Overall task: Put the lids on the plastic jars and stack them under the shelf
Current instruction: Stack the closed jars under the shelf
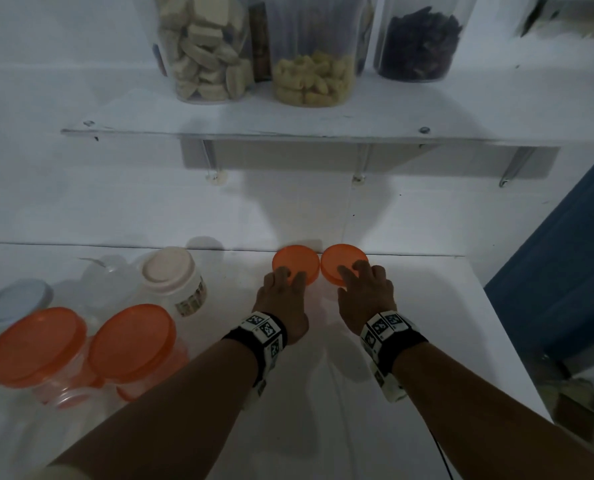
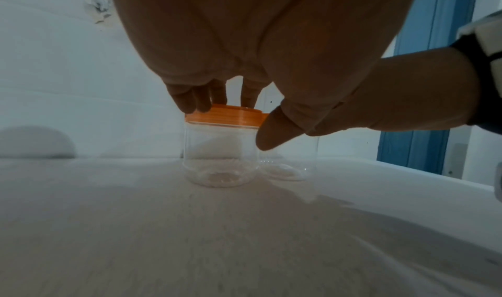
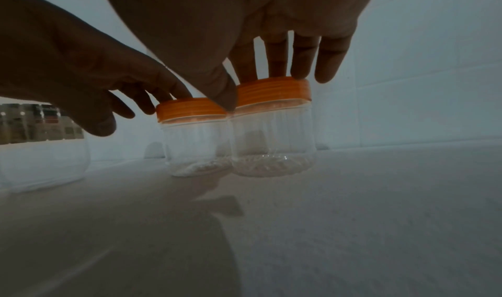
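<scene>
Two small clear plastic jars with orange lids stand side by side at the back of the white counter (image 1: 323, 393), against the wall below the shelf (image 1: 219, 131). My left hand (image 1: 290, 277) rests its fingertips on the left jar's lid (image 1: 295, 263). In the left wrist view these fingertips (image 2: 190, 102) touch the lid (image 2: 225, 117) and the thumb points down beside the clear jar (image 2: 217, 151). My right hand (image 1: 354, 271) lays straight fingers (image 3: 304, 61) on the right jar's lid (image 3: 274, 91); its thumb touches the lid's side. The left jar's lid (image 3: 190, 109) stands just beside it.
Two bigger jars with orange lids (image 1: 34, 344) (image 1: 132, 341) stand front left, with a cream-lidded jar (image 1: 167, 268), a grey-lidded jar (image 1: 15, 299) and clear lidless jars (image 1: 105, 282) behind. Tall food jars (image 1: 205, 53) fill the shelf. A blue panel (image 1: 565, 254) lies past the counter's right edge.
</scene>
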Available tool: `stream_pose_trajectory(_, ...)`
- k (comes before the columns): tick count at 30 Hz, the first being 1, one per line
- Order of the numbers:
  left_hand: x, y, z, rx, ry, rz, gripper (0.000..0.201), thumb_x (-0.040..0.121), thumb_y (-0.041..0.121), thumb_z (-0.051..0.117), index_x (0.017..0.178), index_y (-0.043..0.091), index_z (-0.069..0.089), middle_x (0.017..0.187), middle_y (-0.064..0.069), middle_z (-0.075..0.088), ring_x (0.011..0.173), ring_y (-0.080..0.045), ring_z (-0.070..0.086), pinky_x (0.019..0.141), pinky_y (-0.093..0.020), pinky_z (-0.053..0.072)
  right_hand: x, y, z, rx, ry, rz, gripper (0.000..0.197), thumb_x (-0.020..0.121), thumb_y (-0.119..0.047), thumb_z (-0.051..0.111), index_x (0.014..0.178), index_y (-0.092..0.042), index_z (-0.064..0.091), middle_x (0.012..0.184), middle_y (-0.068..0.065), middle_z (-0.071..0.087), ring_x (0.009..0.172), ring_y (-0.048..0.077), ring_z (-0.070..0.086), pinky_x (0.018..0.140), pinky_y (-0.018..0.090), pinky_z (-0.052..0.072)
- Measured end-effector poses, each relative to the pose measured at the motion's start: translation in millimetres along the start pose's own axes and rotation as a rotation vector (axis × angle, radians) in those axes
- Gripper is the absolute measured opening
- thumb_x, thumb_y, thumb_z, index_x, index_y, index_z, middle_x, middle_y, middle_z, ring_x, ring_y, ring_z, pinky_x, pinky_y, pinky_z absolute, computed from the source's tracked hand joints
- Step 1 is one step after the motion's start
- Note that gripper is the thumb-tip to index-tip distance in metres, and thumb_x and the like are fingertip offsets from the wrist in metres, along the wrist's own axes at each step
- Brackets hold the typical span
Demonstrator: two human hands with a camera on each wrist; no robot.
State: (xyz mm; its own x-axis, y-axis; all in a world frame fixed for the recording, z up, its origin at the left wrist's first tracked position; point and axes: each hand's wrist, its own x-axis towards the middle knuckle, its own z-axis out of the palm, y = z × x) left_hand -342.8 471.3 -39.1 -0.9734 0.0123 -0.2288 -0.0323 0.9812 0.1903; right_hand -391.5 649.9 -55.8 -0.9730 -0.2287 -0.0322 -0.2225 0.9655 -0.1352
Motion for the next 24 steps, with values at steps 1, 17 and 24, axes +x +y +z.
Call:
stream_pose_trajectory(1, 4.8, -0.2, -0.8, 0.005, -0.006, 0.0, 0.087, 0.087, 0.029, 0.064, 0.16, 0.023, 0.016, 0.163, -0.013, 0.007, 0.147, -0.04, 0.016, 0.118, -0.048, 0.031, 3.5, 0.6, 0.9, -0.001, 0.007, -0.012, 0.054, 0.1, -0.041, 0.051, 0.151, -0.03, 0.038, 0.155, 0.005, 0.032, 0.134, 0.031, 0.036, 0.106, 0.046, 0.04)
stream_pose_trajectory(17, 41.4, -4.6, 2.2, 0.011, -0.008, 0.033, 0.098, 0.092, 0.035, 0.06, 0.165, 0.019, -0.003, 0.173, -0.006, -0.006, 0.155, -0.032, 0.011, 0.121, -0.051, 0.026, 41.7, 9.5, 6.2, 0.074, -0.021, 0.045, 0.081, 0.095, -0.045, 0.057, 0.161, -0.029, 0.013, 0.166, 0.003, 0.015, 0.138, 0.035, 0.036, 0.108, 0.05, 0.04)
stream_pose_trajectory(24, -53.8, -17.6, -68.1, -0.261, 0.44, 0.149, 0.035, 0.098, 0.028, 0.054, 0.129, 0.017, 0.066, 0.127, -0.005, 0.069, 0.112, -0.024, 0.063, 0.094, -0.038, 0.053, -8.9, -49.1, -13.1, 0.395, 0.198, -0.145, 0.042, 0.094, -0.028, 0.066, 0.134, -0.015, 0.06, 0.132, 0.008, 0.059, 0.121, 0.031, 0.055, 0.101, 0.046, 0.049)
